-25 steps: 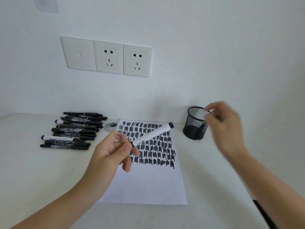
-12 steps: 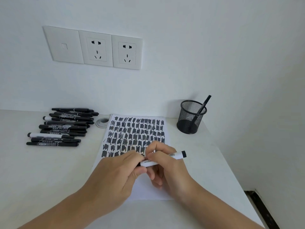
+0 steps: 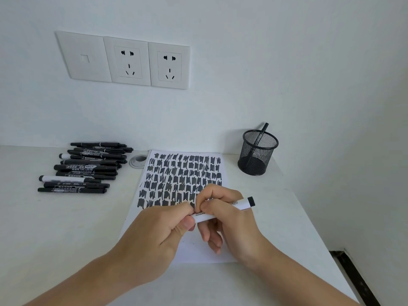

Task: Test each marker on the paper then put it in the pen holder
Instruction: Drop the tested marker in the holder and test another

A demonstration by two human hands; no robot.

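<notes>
A white marker (image 3: 239,206) with a black end lies across both my hands above the paper (image 3: 198,250). My left hand (image 3: 159,230) grips its near end, where the cap is hidden under my fingers. My right hand (image 3: 229,219) grips the barrel just beyond. The paper is covered in rows of black scribbles on its upper half. The black mesh pen holder (image 3: 258,154) stands at the back right with one black marker (image 3: 262,131) leaning in it. A pile of several black and white markers (image 3: 86,167) lies at the left.
A round cable grommet (image 3: 138,161) sits between the pile and the paper. Wall sockets (image 3: 128,61) are on the wall behind. The table's right edge (image 3: 313,228) drops to a dark floor strip.
My right hand came back from the pen holder, leaving a marker in it, and joined my left hand on the white marker, now held low over the paper.
</notes>
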